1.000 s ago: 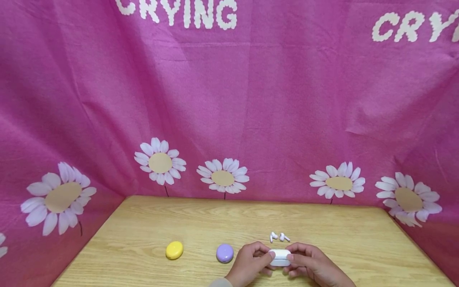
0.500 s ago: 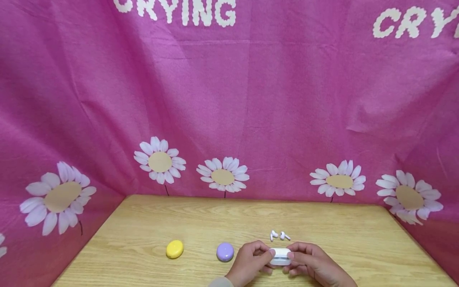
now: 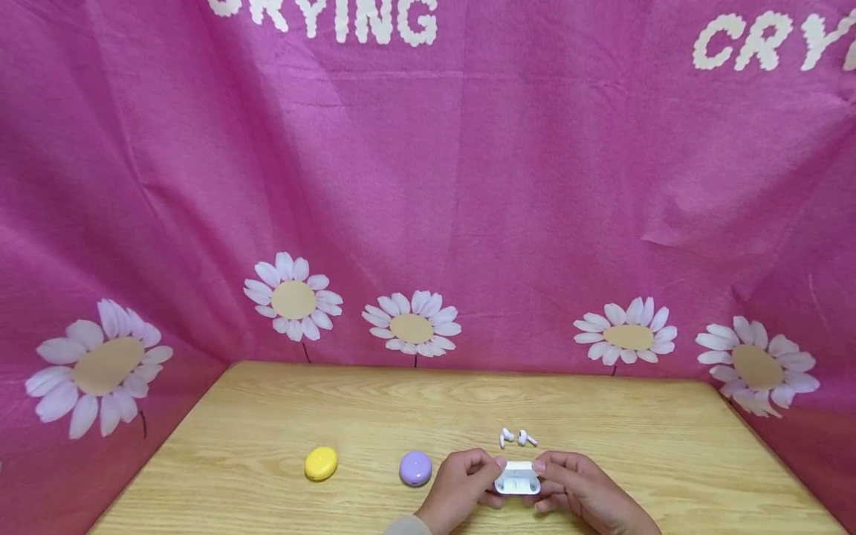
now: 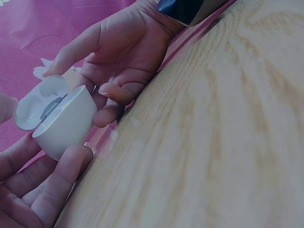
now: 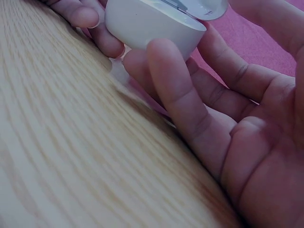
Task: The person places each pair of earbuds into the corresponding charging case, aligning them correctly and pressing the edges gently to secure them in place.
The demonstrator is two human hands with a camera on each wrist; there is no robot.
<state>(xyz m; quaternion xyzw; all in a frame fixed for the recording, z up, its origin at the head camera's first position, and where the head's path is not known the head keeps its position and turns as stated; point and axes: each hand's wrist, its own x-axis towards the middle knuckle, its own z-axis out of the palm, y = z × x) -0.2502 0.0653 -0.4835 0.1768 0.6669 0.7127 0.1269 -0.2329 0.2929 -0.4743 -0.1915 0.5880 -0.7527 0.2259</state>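
A white earbud charging case [image 3: 517, 484] is held between both hands close over the wooden table, its lid [image 4: 29, 112] swung up. In the head view, my left hand [image 3: 460, 487] grips the case's left end, with the thumb up at the lid. From the right, my right hand [image 3: 580, 484] holds the other end in the same way. Seen from the right wrist, a fingertip [image 5: 166, 57] supports the case's rounded body [image 5: 147, 23]. Just beyond the case, two white earbuds [image 3: 506, 437] lie side by side on the table.
To the left of the hands sits a round purple case [image 3: 415, 469], and farther left a yellow one [image 3: 321, 464]. The wooden table [image 3: 267, 409] ends at a pink cloth backdrop [image 3: 521, 186] printed with daisies, which also rises along both sides.
The earbud case was closed a second ago, then a gap showed under its lid, and now the lid stands open. Both hands have kept their places on it.
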